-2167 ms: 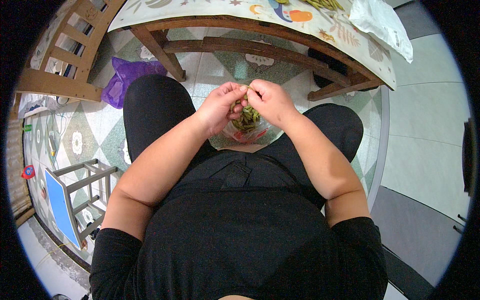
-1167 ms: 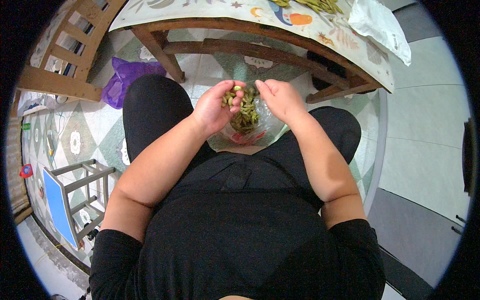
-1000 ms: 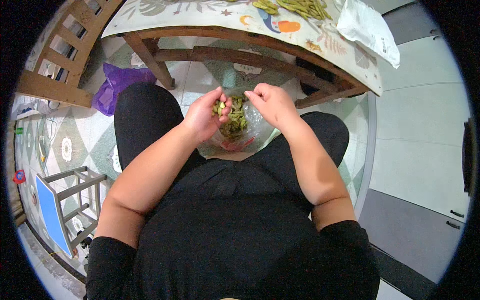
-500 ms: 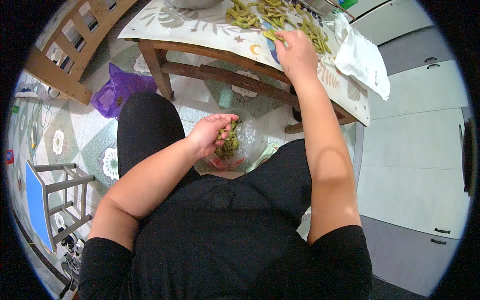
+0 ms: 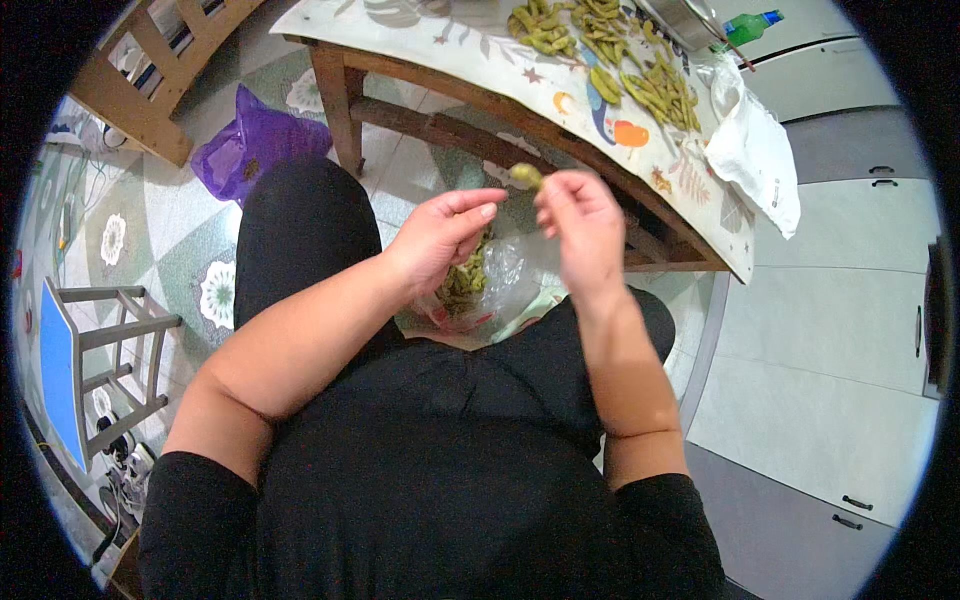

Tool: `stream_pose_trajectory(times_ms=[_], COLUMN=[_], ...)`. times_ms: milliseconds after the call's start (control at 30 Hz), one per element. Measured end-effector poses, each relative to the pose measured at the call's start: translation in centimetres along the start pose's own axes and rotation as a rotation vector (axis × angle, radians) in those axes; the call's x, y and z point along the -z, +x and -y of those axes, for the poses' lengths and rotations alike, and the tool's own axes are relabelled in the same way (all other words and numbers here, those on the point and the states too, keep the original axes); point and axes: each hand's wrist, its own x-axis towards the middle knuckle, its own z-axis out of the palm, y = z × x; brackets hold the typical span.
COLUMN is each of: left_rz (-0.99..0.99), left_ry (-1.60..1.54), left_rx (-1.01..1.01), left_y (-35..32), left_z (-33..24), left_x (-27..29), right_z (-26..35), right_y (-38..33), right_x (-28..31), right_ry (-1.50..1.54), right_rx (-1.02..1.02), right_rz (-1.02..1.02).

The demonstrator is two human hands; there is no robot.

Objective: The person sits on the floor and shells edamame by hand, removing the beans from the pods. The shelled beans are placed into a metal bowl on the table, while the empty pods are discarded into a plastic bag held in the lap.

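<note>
My right hand [image 5: 578,225] pinches a green pod [image 5: 527,175] at its fingertips, raised above my lap. Close to its left, my left hand [image 5: 440,235] hovers with fingers loosely curled and apart, holding nothing that I can see. Below both hands a clear plastic bag [image 5: 500,285] with several green pod pieces rests between my knees. A heap of green pods [image 5: 600,55] lies spread on the patterned tablecloth of the wooden table [image 5: 440,95] ahead.
A white cloth [image 5: 755,155] hangs at the table's right end beside a green bottle [image 5: 750,25] and a metal pot. A purple bag [image 5: 255,150] lies on the tiled floor left of my knee. A blue stool [image 5: 75,365] stands at left; a wooden chair at top left.
My right hand went out to the pods on the table, then came back over my lap holding one pod. The left hand stayed above the bag and opened slightly.
</note>
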Motion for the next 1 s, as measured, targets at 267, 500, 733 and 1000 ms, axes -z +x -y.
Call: stream_pose_trajectory(times_ms=[267,500,733,1000], left_rz=[-0.079,0.049,-0.029,0.028], left_ry=[0.082,0.11,0.237,0.216], left_rx=[-0.022,-0.063,-0.114,-0.084], left_y=[-0.1,-1.0,-1.2,-0.8], left_z=[0.7,0.6,1.0,1.2], left_x=[0.3,-0.8,-0.4,0.5], right_z=[-3.8,-3.7,-3.6,-4.4], right_y=[-2.7,-3.3,-3.2,-3.3], right_x=[-1.1,0.7,0.6,0.5], right_ry=[0.134,0.431,0.143,0.253], right_rx=[-0.247,-0.462,-0.348,-0.384], right_rz=[0.17,0.347,0.401,0.446])
